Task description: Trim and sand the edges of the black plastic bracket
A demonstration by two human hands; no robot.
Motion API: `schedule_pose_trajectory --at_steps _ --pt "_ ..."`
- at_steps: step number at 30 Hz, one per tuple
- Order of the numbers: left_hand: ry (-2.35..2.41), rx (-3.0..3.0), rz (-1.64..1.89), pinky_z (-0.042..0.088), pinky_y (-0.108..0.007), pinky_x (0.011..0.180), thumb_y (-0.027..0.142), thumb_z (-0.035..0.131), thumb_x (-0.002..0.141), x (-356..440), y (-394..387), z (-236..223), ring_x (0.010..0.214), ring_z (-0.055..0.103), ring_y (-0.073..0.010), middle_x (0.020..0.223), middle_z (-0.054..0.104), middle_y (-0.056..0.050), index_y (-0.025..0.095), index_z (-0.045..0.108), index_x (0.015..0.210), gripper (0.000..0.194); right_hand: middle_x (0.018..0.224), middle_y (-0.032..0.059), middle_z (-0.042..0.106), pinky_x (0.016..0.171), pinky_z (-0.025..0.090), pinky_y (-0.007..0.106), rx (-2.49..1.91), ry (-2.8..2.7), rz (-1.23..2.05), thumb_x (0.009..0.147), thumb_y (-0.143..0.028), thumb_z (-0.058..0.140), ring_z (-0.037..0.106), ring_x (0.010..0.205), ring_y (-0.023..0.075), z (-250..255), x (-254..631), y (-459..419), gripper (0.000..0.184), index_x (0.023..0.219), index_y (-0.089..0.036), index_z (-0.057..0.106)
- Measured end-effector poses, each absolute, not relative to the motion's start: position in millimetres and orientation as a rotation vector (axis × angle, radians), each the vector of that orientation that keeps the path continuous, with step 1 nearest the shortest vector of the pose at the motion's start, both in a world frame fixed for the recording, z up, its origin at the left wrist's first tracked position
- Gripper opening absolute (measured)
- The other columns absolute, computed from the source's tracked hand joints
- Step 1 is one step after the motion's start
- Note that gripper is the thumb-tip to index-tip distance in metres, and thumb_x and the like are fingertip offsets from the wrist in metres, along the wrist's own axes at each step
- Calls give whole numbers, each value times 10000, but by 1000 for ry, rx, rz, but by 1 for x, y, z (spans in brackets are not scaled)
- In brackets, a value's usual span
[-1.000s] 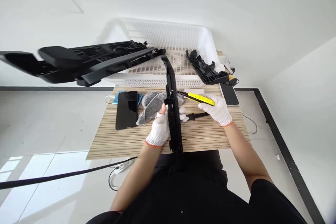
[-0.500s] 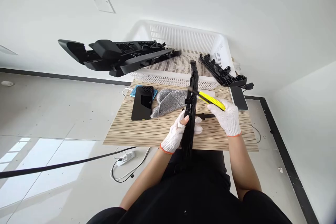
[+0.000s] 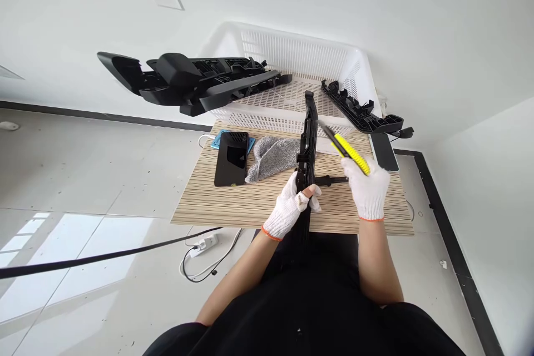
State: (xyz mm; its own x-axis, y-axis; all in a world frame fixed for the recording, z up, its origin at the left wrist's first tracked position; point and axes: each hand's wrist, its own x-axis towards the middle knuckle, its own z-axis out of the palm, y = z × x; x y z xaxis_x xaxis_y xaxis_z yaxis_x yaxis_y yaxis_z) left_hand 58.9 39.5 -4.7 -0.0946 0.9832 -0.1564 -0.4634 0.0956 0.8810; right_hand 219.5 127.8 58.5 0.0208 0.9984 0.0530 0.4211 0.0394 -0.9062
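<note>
My left hand (image 3: 290, 206), in a white knit glove with the thumb tip bare, is closed around a long black plastic trim piece (image 3: 307, 147). The piece stands lengthwise in front of me, its lower end over my lap and its top near the basket. In my gloved right hand (image 3: 367, 189) is a yellow and black utility knife (image 3: 350, 151), its tip pointing up and left. The tip is just right of the trim piece and looks apart from it. On the table behind the piece lies a dark, slim tool (image 3: 329, 180), partly hidden.
A white plastic basket (image 3: 292, 122) at the back holds several black trim parts (image 3: 233, 86) jutting over its left side and another part (image 3: 362, 111) at right. On the wooden table (image 3: 225, 208) are a black phone (image 3: 232, 158), a grey cloth (image 3: 277, 157) and a white-edged device (image 3: 384, 152).
The knife has moved right, away from the trim piece, and its tip has risen. My left thumb has shifted across the piece to the right. The view has moved slightly.
</note>
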Motion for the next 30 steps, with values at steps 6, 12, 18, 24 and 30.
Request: schedule_pose_trajectory --at_steps 6,12,18,24,30 --pt "1069 716 1392 562 -303 639 548 740 930 54 34 -4 602 686 -140 895 728 -11 198 534 1103 441 596 -5 628 509 431 280 -1521 -1589 878 782 -548 789 550 551 144 59 230 136 383 871 -176 796" --pt "1140 724 1362 554 -317 690 557 734 934 48 30 -5 629 712 -156 922 753 -20 204 551 1160 457 785 25 768 721 546 323 -1537 -1742 777 793 -559 818 693 734 193 57 231 120 440 1078 -224 841" --pt "1151 747 1331 503 -300 654 581 755 908 43 26 1 627 701 -162 816 730 -17 191 573 1065 458 714 5 740 630 506 295 -1558 -1721 937 780 -537 830 649 645 170 56 223 116 413 1036 -213 850" --pt "1164 721 1285 443 -272 563 522 798 875 44 27 7 590 689 -172 708 695 2 193 566 1113 468 605 -14 647 577 470 283 -1446 -1563 913 819 -505 773 589 589 146 55 203 131 356 967 -186 829" --pt "1166 725 1295 462 -262 549 489 777 909 43 26 -3 559 670 -156 668 693 0 195 561 1015 380 614 -19 617 493 413 261 -1373 -1512 1044 818 -547 751 523 539 120 51 186 139 412 991 -177 803"
